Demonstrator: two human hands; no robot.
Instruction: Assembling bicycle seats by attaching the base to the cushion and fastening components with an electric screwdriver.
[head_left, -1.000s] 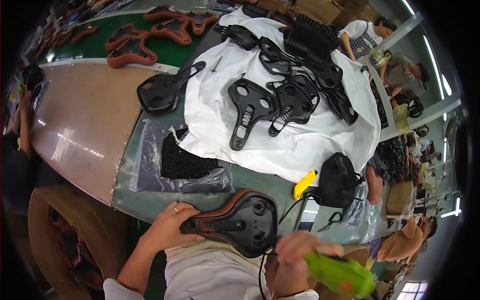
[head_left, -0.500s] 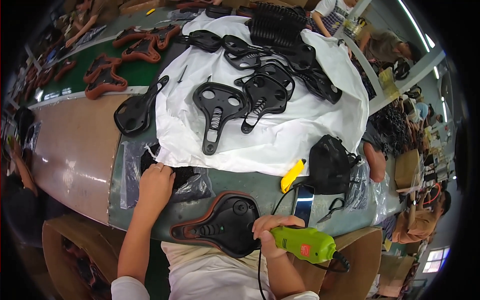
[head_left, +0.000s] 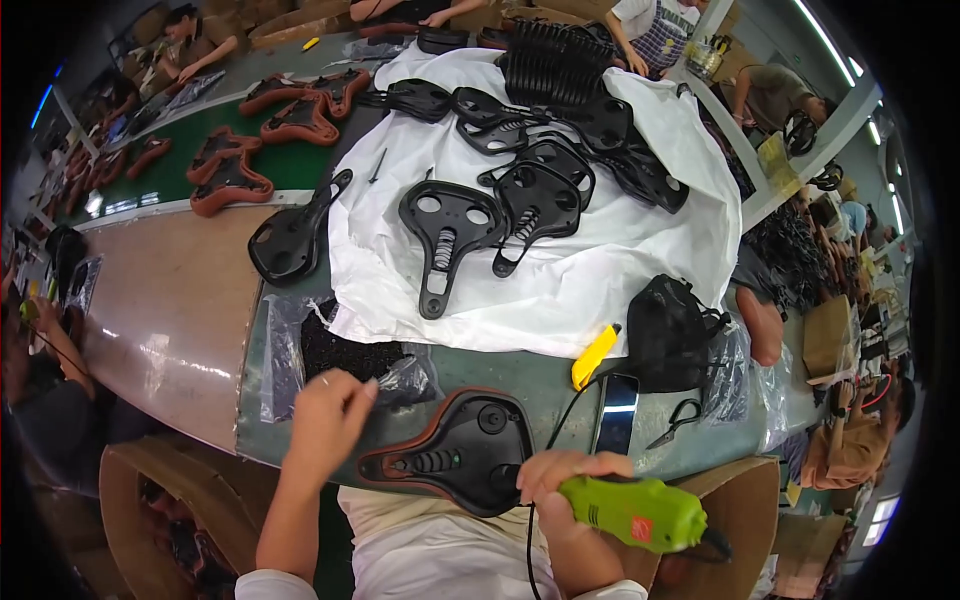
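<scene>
A bicycle saddle (head_left: pixel 478 441) lies underside up at the table's near edge, its black base framed by a brown rim. My right hand (head_left: pixel 560 478) is wrapped round a green corded electric screwdriver (head_left: pixel 640 513), with its front end beside the saddle's right side. Left of the saddle, my left hand (head_left: pixel 334 412) is raised with thumb and finger pinched together; what they hold, if anything, is too small to make out. Just beyond that hand lies an opened clear plastic bag (head_left: pixel 283 365) of small black pieces (head_left: pixel 345 345).
Several black saddle bases (head_left: pixel 447 225) lie on a white cloth (head_left: pixel 600 270). Nearby are a yellow-handled cutter (head_left: pixel 596 357), a phone (head_left: pixel 617 412), scissors (head_left: pixel 676 422) and a black pouch (head_left: pixel 668 335). Brown saddle covers (head_left: pixel 228 170) sit at far left. Cardboard boxes (head_left: pixel 160 480) flank me; other people work around.
My left hand has come out of the bag of black pieces and drawn back toward the saddle. The screwdriver has shifted slightly right and down. The whole view has moved a little.
</scene>
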